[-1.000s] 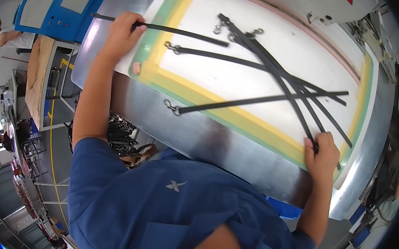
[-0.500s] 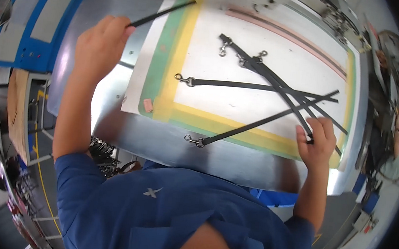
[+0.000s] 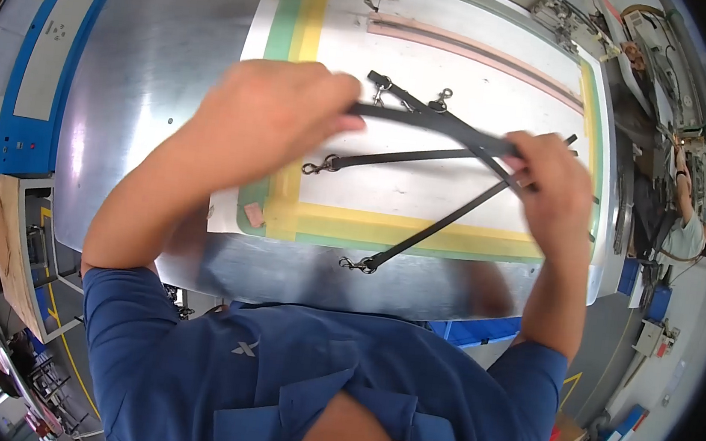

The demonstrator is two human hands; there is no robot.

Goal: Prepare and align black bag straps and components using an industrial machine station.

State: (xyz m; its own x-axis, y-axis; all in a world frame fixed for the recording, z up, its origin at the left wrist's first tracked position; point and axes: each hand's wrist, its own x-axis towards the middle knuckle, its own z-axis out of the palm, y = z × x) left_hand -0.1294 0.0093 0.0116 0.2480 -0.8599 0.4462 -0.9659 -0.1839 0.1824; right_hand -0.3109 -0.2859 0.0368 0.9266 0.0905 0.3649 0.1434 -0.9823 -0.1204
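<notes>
A black strap (image 3: 419, 119) stretches between my two hands above the white work surface. My left hand (image 3: 291, 111) is closed around its left end, blurred by motion. My right hand (image 3: 550, 185) pinches the strap's right part; other straps pass under those fingers, and I cannot tell whether it also holds any of them. Below lie crossed black straps with metal snap hooks. One strap (image 3: 403, 156) has its hook (image 3: 321, 165) at the left. Another strap (image 3: 438, 228) slants toward me, its hook (image 3: 358, 264) over the front metal edge. Further hooks (image 3: 445, 95) show behind the held strap.
Yellow and green tape (image 3: 420, 238) borders the white surface (image 3: 347, 194). A pink strip (image 3: 482, 60) lies along its far side. Machine parts (image 3: 554, 26) stand at the back, with a blue control panel (image 3: 21, 143) at far left. Another person's arm (image 3: 684, 169) shows at far right.
My left hand has moved right and nearer, over the work surface. My right hand has risen from the strap ends on the table, and the black strap now spans both hands.
</notes>
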